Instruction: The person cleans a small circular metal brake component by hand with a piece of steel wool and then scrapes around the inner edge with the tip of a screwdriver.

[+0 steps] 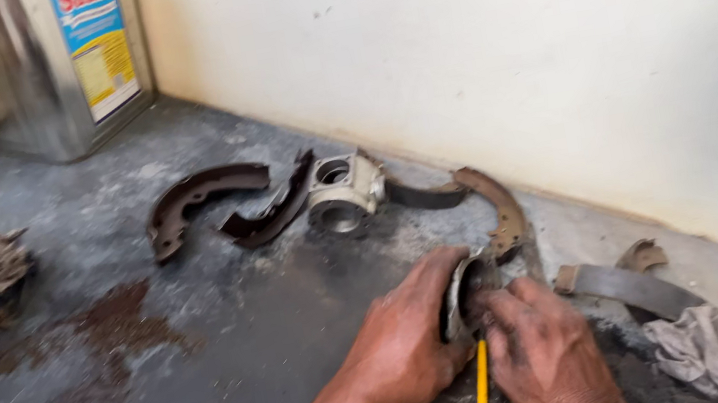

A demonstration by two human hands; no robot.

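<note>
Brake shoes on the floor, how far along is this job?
Done: two brake shoes and a metal housing lie apart by the wall. In hand: left hand and right hand grip a curved shoe over a yellow-handled screwdriver. Left: cannot tell.

screwdriver [481,388] tip hidden, tin [69,65] top cropped – blurred

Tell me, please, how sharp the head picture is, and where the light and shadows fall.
In the head view the whole frame is slightly soft from motion blur; the left hand, right hand and the curved metal part between them are smeared. Light is even and diffuse, brightest on the pale wall; the metal tin corner is dimmer, with no glare.
</note>
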